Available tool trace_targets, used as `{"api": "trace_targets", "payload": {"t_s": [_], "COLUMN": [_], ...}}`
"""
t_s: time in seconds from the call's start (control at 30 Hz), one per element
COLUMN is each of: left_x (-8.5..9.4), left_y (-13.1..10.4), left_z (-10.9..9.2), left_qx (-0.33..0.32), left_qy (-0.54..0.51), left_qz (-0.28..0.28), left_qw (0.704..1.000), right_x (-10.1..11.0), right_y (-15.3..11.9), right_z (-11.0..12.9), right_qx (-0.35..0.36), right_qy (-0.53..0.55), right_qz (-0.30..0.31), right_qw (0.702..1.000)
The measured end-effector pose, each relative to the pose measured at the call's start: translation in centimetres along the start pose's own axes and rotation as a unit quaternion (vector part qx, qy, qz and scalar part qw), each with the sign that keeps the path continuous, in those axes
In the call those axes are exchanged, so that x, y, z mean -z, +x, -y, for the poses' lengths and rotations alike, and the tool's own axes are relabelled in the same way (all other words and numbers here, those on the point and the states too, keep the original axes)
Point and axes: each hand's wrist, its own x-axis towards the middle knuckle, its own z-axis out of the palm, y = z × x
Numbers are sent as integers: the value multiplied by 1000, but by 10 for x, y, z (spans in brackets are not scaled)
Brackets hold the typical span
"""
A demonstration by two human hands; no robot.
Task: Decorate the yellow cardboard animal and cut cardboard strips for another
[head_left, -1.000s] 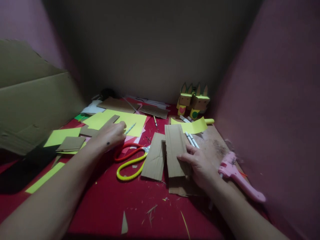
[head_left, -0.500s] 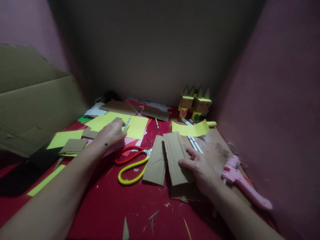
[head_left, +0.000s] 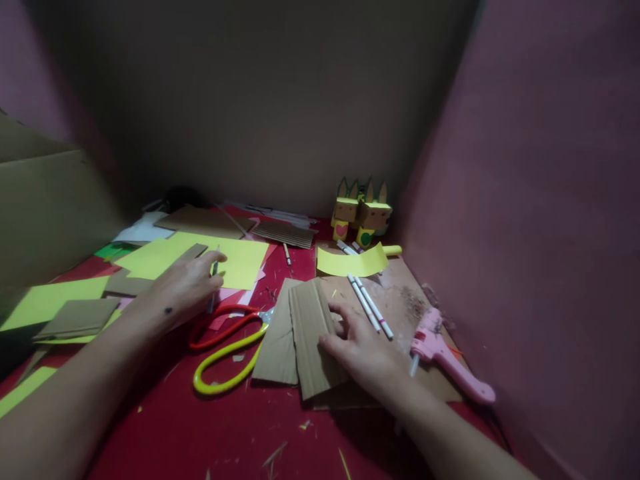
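My left hand [head_left: 193, 277] is closed on a slim pen-like tool [head_left: 215, 268], held upright between thumb and fingers above yellow paper [head_left: 245, 257]; its exact kind is unclear. My right hand [head_left: 360, 343] grips the right edge of a cut cardboard strip [head_left: 311, 347], thumb near its face. A second cardboard strip [head_left: 277, 347] lies partly under it on the left. Scissors [head_left: 220, 383] with one red and one yellow handle rest between my hands, their blades hidden under the cardboard.
Several white markers [head_left: 367, 303] and a curled yellow strip [head_left: 350, 262] lie on a cardboard sheet [head_left: 400, 273]. At right is a pink glue gun [head_left: 445, 360]. Two cardboard figures [head_left: 375, 217] stand at the back. A large cardboard panel [head_left: 40, 213] rises at left; scraps litter the red tabletop [head_left: 200, 440].
My left hand has taken hold of the pen-like tool and drawn it back toward me, tilting it upright. My right hand still holds the cardboard strip. The view has swung right.
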Motion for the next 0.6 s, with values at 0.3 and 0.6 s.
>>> {"api": "trace_targets", "payload": {"t_s": [0.3,0.6], "left_x": [-9,6], "left_y": [10,-33], "left_z": [4,-46], "left_qx": [30,-37], "left_qy": [-39,-304], "left_qz": [-16,10], "left_qw": [999,952], "right_x": [6,27], "right_y": [-8,5], "right_z": [1,5], "right_qx": [117,122], "right_qy": [-287,-80], "right_qz": [-112,-171], "right_qw": [944,974]}}
